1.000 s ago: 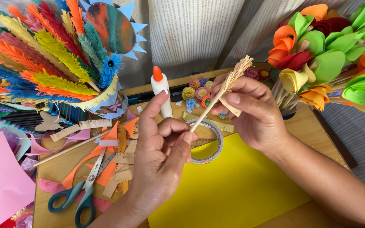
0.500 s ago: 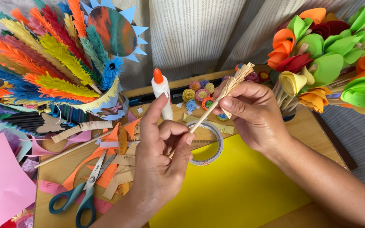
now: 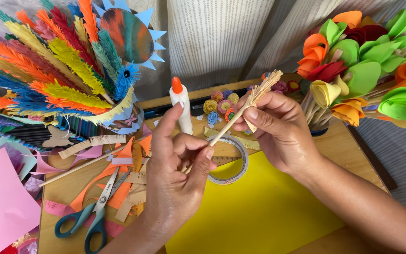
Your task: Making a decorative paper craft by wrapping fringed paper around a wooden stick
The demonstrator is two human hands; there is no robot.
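**Wooden skewer w/ fringed paper tip: handling notes**

Wood stick (image 3: 226, 127), thin, pale, runs diagonally through frame centre, from lower end at left hand (image 3: 175, 178) up to fringed tan paper tuft (image 3: 266, 84) at upper centre-right. Both hands on it, held in air above table (image 3: 62, 193).

L hand: thumb + forefinger pinch lower end of stick; other fingers curled, index raised toward glue bottle (image 3: 181, 106) behind, not touching as far as I can tell. R hand (image 3: 278, 131): closed round upper part, thumb pressing the paper wrap just below tuft.

Handling (judgement):
- v. light; stick stiff but slender, likely snaps if bent.
- Tuft = cut paper strands, soft, crushes easily. Don't grip there.
- Best hold: bare shaft low down, plus wrapped band under tuft, as now.
- Smooth wood may twirl betw. fingers; pinch needed.

Surroundings: tape roll (image 3: 229, 162) flat on table directly beneath hands, partly on yellow sheet (image 3: 259, 216), lower centre. Scissors (image 3: 95, 211), blue-green handles, lower left among orange/tan paper strips (image 3: 118, 183). Paper feather display (image 3: 62, 70) upper left; paper flower bunch (image 3: 363, 66) upper right; small rolled paper blooms (image 3: 219, 103) behind glue.
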